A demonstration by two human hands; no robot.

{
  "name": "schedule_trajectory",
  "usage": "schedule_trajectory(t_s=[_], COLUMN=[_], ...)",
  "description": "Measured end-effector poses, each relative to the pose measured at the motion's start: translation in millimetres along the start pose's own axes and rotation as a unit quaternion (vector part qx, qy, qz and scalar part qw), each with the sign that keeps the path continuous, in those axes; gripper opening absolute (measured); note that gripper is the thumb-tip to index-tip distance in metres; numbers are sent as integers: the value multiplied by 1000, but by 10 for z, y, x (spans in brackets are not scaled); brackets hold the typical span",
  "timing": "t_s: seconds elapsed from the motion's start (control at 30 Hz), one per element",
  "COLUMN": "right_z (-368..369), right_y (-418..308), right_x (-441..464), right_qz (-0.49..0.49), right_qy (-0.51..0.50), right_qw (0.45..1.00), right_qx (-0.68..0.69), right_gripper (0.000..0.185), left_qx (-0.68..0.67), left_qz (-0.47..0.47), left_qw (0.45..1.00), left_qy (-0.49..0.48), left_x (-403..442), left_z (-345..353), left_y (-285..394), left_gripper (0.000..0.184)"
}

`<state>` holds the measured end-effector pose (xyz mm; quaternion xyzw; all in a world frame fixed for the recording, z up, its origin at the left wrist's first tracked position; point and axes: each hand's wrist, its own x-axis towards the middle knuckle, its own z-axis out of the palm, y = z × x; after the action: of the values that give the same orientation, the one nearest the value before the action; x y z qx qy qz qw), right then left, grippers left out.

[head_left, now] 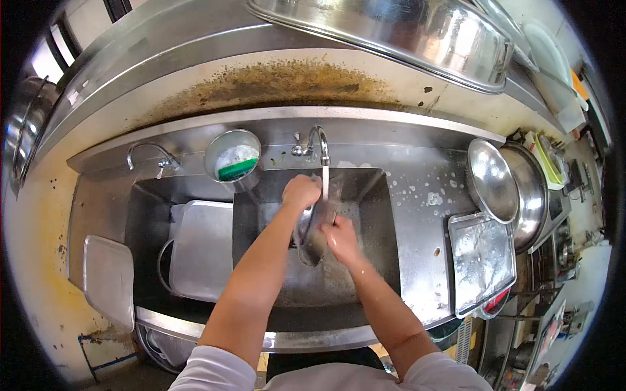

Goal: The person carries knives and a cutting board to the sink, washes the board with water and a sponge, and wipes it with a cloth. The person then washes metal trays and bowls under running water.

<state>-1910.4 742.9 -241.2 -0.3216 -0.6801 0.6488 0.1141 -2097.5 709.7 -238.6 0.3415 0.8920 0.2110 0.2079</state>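
Observation:
Over the right sink basin, a shiny metal dish is tilted under running water; motion blur hides its exact kind. My left hand is closed at its upper edge, close to the tap. Lower down and to the right, my right hand grips the other edge, thumb on top. Water from the spout falls between the two hands onto the dish. My fingertips are partly hidden behind the metal.
A pot with suds and a green sponge stands behind the basins. Metal trays fill the left basin. On the right drainboard lie a metal bowl and a wet tray. A large pan sits on the shelf above.

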Motion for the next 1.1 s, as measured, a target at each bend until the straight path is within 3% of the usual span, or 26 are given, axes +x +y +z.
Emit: schedule_trajectory(t_s=[0.1, 0.17, 0.27, 0.33, 0.37, 0.4, 0.5, 0.57, 0.6, 0.73, 0.83, 0.93, 1.03, 1.1], right_z=[3, -16, 62, 206, 204, 237, -18, -167, -171, -296, -123, 53, 127, 111], right_y=[-405, -221, -427, -360, -351, -659, -410, -418, -458, -445, -270, -330, -221, -276], right_x=[331, 901, 1067, 1045, 1053, 868, 1264, 1410, 1361, 896, 450, -6, -262, -383], right_qz=[69, 90, 71, -25, 32, 88, 115, 196, 178, 164, 46, -36, -137, -82], right_qy=[39, 71, 55, -71, -78, -84, -121, -56, -39, -33, 0, 60, 145, 131], right_qw=[982, 988, 996, 993, 992, 989, 977, 963, 970, 961, 978, 994, 971, 981], right_qx=[172, 104, -16, -96, -90, -86, 131, 177, 160, 219, 203, 82, -129, -113], right_gripper=[13, 11, 11, 16, 17, 18, 15, 10, 12, 13, 9, 10, 15, 19], left_qx=[-52, -47, -77, -103, -117, -118, -126, -141, -140, -211, -180, -104, -12, -13], left_qz=[-62, -75, -117, -130, -135, -107, -17, 54, 116, 6, -59, -90, -63, -70], left_qw=[993, 988, 972, 958, 950, 951, 951, 948, 934, 964, 970, 981, 998, 997], left_qy=[85, 123, 190, 234, 257, 266, 281, 280, 308, 163, 153, 140, 12, 20], left_x=[-450, -696, -912, -922, -919, -986, -1278, -1432, -1484, -1350, -833, -460, -371, -255], left_z=[-48, -33, 103, 178, 212, 194, 165, 208, 191, 70, 102, -65, -348, -237], left_y=[53, 68, 68, -97, -171, -165, -82, -93, -95, -36, 77, 286, 532, 536], left_gripper=[51, 57, 59, 59, 59, 58, 53, 50, 50, 48, 47, 37, 33, 31])
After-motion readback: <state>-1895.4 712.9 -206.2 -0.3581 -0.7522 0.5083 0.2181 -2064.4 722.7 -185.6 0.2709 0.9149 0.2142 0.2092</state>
